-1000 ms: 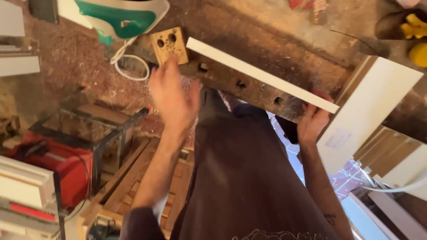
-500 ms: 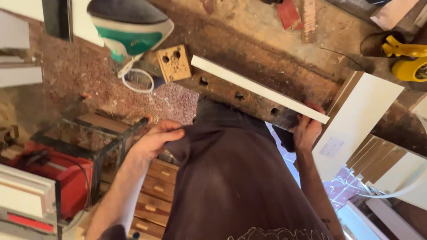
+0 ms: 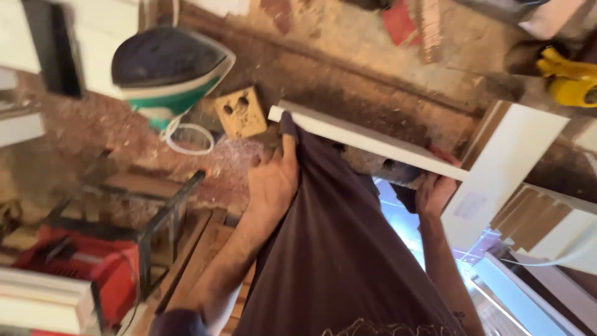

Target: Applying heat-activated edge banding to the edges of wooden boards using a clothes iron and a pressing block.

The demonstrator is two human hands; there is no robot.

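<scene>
**Two hands, a dark cloth and a long white board**

Head view: The left hand (image 3: 272, 180) is in the middle of the picture. Its fingers pinch the top of a dark cloth (image 3: 339, 249) and pull it up against the left end of a long white board (image 3: 367, 140). So this hand is closed on the cloth. The cloth hangs down from there toward 6 o'clock and fills the bottom middle.

The white board runs from the middle toward 4 o'clock, on a slant. The right hand (image 3: 435, 190) is at its lower right end, at about 3 o'clock from the left hand. Its fingers curl up under the board and grip it.

At 11 o'clock from the left hand sits a green and white iron (image 3: 168, 71) with a white cord. Just right of the iron lies a small wooden block (image 3: 241, 112) with holes in it. At 2 o'clock, by the right edge, is a yellow tool (image 3: 569, 81). At 8 o'clock, in the bottom left, is a red machine (image 3: 81, 264). A flat white panel (image 3: 504, 168) leans right beside the right hand.
</scene>
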